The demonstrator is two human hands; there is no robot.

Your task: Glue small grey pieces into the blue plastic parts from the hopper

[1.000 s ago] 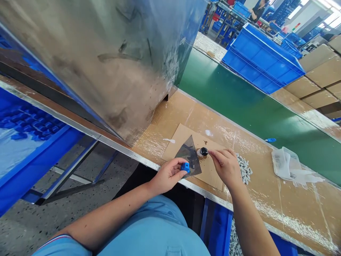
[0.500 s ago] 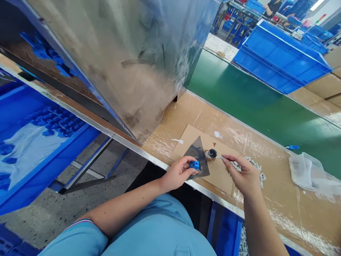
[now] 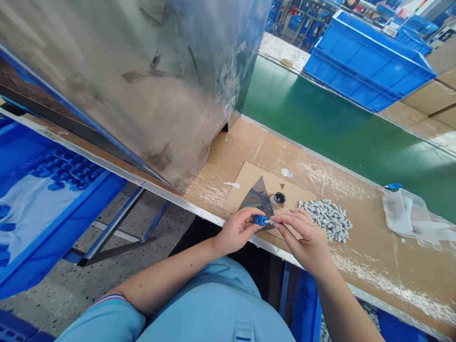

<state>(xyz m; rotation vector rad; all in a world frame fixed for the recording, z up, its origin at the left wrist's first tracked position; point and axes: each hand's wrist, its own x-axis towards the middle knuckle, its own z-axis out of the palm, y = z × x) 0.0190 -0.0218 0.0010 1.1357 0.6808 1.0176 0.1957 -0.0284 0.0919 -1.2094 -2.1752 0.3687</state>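
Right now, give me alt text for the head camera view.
The left hand holds a small blue part and the right hand a small pale piece up to it, over a workbench. Nearby are a small jar and a pile of grey pieces.

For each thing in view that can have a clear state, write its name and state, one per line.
Left hand: closed on blue part
Right hand: pinching small pale piece
Jar: open, dark inside
Grey pieces: loosely heaped
Cardboard sheet: flat, beneath jar
Dark sheet: lying on cardboard
Left-side bin: uncovered
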